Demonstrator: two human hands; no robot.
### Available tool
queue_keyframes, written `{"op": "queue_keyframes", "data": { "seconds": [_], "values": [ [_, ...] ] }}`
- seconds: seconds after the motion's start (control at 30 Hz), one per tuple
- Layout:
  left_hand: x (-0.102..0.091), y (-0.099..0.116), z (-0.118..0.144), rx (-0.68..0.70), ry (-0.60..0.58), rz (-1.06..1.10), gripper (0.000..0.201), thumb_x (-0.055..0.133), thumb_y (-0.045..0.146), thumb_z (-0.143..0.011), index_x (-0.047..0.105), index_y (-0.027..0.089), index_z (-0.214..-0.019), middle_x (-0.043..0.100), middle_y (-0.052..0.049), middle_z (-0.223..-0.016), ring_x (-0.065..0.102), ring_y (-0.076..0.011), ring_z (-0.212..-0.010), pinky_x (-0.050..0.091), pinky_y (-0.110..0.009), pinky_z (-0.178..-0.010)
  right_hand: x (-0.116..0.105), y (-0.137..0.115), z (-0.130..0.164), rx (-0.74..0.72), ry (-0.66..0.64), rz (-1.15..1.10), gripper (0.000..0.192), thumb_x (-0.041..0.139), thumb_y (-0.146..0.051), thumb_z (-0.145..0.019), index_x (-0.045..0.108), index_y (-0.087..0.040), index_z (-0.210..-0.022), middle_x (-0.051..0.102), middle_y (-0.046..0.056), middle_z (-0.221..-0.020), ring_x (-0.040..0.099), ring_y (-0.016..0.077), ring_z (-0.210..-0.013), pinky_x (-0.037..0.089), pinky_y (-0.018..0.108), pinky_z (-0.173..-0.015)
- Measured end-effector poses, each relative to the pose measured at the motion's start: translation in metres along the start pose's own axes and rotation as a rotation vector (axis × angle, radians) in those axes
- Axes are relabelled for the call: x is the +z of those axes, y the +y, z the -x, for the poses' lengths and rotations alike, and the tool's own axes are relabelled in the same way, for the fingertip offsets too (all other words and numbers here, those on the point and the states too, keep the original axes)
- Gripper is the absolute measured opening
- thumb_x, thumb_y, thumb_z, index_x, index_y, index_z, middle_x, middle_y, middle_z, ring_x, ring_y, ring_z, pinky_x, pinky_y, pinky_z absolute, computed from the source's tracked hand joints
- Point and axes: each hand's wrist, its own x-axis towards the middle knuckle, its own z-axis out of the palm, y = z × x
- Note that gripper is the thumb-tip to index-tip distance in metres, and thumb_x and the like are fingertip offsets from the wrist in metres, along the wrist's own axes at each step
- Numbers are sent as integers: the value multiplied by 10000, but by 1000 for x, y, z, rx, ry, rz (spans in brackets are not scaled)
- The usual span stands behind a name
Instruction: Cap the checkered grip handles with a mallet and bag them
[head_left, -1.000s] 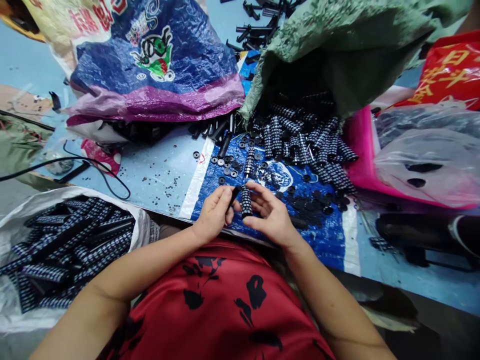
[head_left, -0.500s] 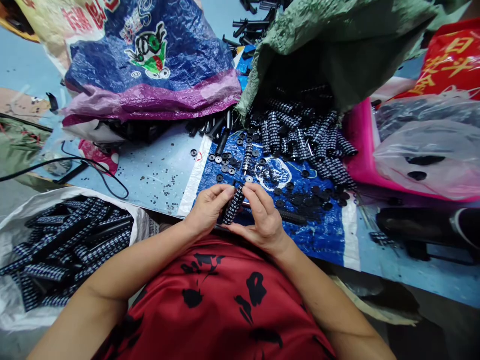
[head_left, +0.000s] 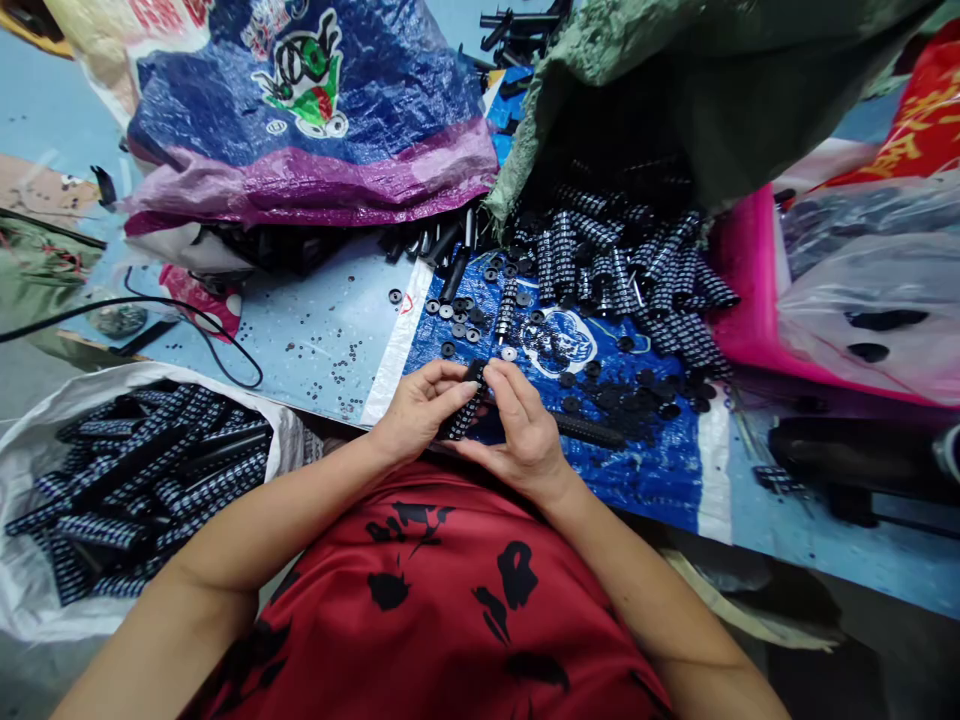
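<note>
A black roller with rows of white checks (head_left: 459, 424) is held close to my body over the table edge. My left hand (head_left: 416, 412) is closed around its left side, the thumb lying across its upper part. With thumb and fingers, my right hand (head_left: 525, 430) grips it from the right. A dark end piece shows at the roller's top, between the fingertips; the lower end is partly hidden. Just beyond my hands, a thinner checked roller (head_left: 506, 310) lies among small black discs (head_left: 459, 312). A long black rod (head_left: 589, 430) lies right of my right hand.
Many checked rollers (head_left: 622, 260) spill from a green sack (head_left: 720, 110) onto a blue sheet (head_left: 637, 490). More fill a white sack (head_left: 289, 450) at lower left. A pink bin (head_left: 739, 290) stands right, a printed bag (head_left: 315, 160) at back left, and a black cable (head_left: 187, 300) nearby.
My left thumb has shifted across the roller's upper part, and a dark end piece now shows at its top. The camera view has moved slightly; the surroundings appear unchanged.
</note>
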Motion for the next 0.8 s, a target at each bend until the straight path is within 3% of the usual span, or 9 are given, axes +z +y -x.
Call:
{"op": "queue_keyframes", "data": {
  "seconds": [0.13,0.27,0.33,0.4,0.47,0.53,0.63,0.7,0.8],
  "values": [
    [-14,5,1,67,4,-174,429,812,464,-817,621,160,-1052,708,-22,-865,693,-149,-722,577,-295,-716,0,3,5,43,-49,46,1022,777,-580,-840,321,-52,-1587,522,262,-1469,480,362,-1427,463,512,-1165],
    [-49,26,-5,373,133,-816,304,737,410,-865,690,163,-1034,717,-47,-920,661,-161,-812,501,-300,-771,-9,11,16,98,-177,306,320,679,-313,-974,624,-134,-1233,704,116,-1101,662,271,-1026,540,407,-898],
    [-68,39,-9,372,135,-1166,245,752,363,-844,736,174,-999,726,-56,-953,648,-177,-862,461,-310,-790,-16,12,17,103,-187,356,148,621,-219,-999,642,-134,-1119,691,84,-960,638,214,-865,517,343,-795],
    [-82,49,-14,267,73,-1328,239,803,373,-791,753,182,-927,714,-40,-898,626,-169,-812,429,-297,-739,-22,9,13,95,-118,323,148,581,-182,-1011,625,-114,-1135,681,95,-952,626,191,-847,503,308,-779],
    [-88,53,-18,171,0,-1314,282,833,426,-752,738,178,-848,656,-10,-758,566,-135,-678,374,-270,-637,-23,4,3,83,-19,277,179,541,-153,-1018,605,-120,-1182,681,94,-955,627,172,-841,488,284,-765],
    [-88,53,-22,124,-43,-1218,329,840,465,-731,709,170,-796,571,18,-639,483,-105,-566,303,-256,-560,-17,-1,-10,72,-16,266,179,507,-172,-1038,612,-144,-1180,679,80,-917,621,160,-795,462,282,-723],
    [-85,48,-26,99,-53,-1103,342,847,454,-706,696,166,-813,514,42,-587,423,-88,-517,257,-245,-533,-6,-5,-26,92,-223,353,216,474,-263,-1072,646,-173,-979,623,51,-775,562,153,-667,380,319,-612],
    [-83,47,-28,89,-44,-1089,333,853,433,-689,685,164,-793,505,48,-584,404,-85,-520,247,-242,-540,-4,-8,-33,72,-265,362,229,474,-273,-1073,641,-173,-951,604,41,-748,541,152,-639,364,330,-604],
    [-82,52,-33,51,-59,-1092,352,881,417,-633,660,157,-719,546,30,-602,430,-96,-549,254,-251,-558,-6,-15,-37,-62,-83,205,209,464,-214,-1058,615,-129,-1175,669,77,-864,594,167,-731,424,316,-688]
  ]
}}
